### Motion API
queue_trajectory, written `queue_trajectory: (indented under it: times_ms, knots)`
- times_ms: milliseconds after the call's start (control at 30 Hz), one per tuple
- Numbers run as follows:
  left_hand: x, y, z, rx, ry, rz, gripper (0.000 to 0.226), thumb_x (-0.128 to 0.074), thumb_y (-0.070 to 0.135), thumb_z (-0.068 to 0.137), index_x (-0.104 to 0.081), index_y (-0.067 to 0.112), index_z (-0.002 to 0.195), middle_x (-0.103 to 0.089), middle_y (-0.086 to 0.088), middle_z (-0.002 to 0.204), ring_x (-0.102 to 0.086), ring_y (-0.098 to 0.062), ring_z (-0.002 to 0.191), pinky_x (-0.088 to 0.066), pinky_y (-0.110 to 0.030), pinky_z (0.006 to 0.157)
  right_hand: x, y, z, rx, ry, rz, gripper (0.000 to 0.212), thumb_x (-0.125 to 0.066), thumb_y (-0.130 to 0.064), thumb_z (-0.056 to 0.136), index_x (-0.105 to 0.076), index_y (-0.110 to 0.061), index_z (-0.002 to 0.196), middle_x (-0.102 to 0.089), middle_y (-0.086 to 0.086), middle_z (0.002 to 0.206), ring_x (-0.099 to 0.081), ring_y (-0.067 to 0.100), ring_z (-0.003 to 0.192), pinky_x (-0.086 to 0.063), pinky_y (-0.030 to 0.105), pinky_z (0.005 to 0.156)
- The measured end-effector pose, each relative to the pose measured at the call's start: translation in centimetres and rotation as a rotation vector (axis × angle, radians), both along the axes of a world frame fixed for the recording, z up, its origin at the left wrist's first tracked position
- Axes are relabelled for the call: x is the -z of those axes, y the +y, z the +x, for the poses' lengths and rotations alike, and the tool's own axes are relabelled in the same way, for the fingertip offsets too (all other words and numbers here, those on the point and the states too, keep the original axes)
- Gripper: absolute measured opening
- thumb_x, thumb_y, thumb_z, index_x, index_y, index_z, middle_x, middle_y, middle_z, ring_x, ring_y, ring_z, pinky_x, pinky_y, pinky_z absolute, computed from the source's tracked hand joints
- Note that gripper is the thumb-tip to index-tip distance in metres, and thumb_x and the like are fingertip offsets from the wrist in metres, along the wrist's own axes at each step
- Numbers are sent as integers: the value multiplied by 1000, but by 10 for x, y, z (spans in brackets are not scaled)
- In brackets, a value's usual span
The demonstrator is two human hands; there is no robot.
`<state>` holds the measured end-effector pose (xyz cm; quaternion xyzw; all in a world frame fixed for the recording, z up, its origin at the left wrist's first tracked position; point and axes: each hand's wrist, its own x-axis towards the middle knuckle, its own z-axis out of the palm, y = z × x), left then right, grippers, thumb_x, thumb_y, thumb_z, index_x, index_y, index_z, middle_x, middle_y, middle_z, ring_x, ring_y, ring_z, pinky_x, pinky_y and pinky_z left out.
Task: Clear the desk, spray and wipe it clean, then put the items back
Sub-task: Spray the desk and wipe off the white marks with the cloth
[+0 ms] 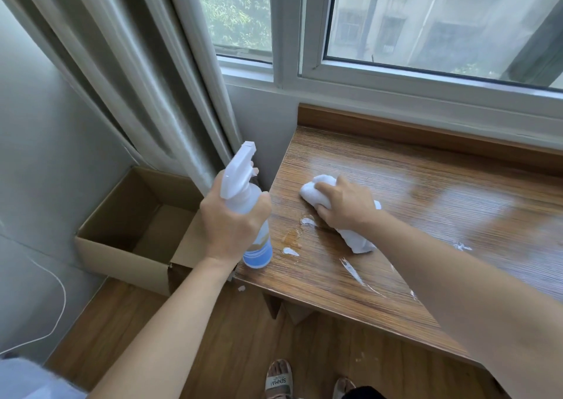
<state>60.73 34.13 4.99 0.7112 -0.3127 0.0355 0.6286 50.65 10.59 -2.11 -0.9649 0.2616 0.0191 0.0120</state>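
Now the left hand (233, 219) grips the spray bottle (248, 206) upright at the desk's (396, 276) left edge — the right hand (344, 205) presses a white cloth (353, 237) onto the wet wood. Beside the desk, the open cardboard box (122, 246) shows nothing inside.

This looks like a room in a home, most likely a bedroom or study corner. A wood-grain bench (426, 203) is pushed up against a sliding window (396, 33) whose panes look out on an apartment block and trees. A grey curtain (128, 72) hangs in the corner beside the bench's left edge. The floor (213, 347) is wood laminate, an open cardboard box (122, 240) sits on it by the wall, and sandalled feet (278, 380) show below the bench's near edge.
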Motion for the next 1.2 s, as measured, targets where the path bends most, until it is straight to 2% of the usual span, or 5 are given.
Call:
queue_trajectory:
  times_ms: [300, 567, 800, 1033, 1200]
  knots:
    - [15, -14, 14, 21, -11, 3, 40, -73, 28, 79, -72, 7, 113, -72, 2, 95, -71, -17, 87, -60, -42, 83, -14, 77, -56, -441, 75, 141, 43, -58, -50, 87, -54, -42, 129, -57, -2, 107, -65, 26, 92, -35, 32, 61]
    - [15, -14, 3, 45, -152, 63, 39, -79, 20, 79, -70, 11, 116, -73, 3, 98, -72, -16, 88, -61, -33, 83, -9, 34, -1, 40, 39, 67, 38, -54, -43, 91, -56, -28, 126, -58, 2, 114, -64, 29, 94, -40, 34, 66]
    - [14, -17, 1, 41, -118, 52, 48, -72, 36, 78, -72, 9, 118, -75, 1, 100, -72, -17, 93, -56, -23, 87, -26, 98, -51, -320, 114, 141, 30, -56, -39, 86, -57, -28, 114, -55, 0, 105, -61, 29, 83, -45, 34, 61]
    - [15, -15, 4, 78, -132, 55, 36, -76, 25, 79, -71, 10, 111, -72, 2, 95, -71, -17, 89, -60, -30, 86, -20, 26, -5, 106, 33, 56, 21, -54, -36, 86, -60, -26, 103, -55, -2, 93, -63, 30, 83, -37, 32, 60]
    - [15, -17, 5, 72, -121, 34, 31, -78, 14, 77, -71, 12, 107, -72, 5, 94, -69, -10, 90, -57, -26, 87, -16, 81, -28, -215, 49, 119, 29, -56, -39, 88, -59, -28, 115, -48, -2, 100, -60, 30, 83, -40, 34, 60]
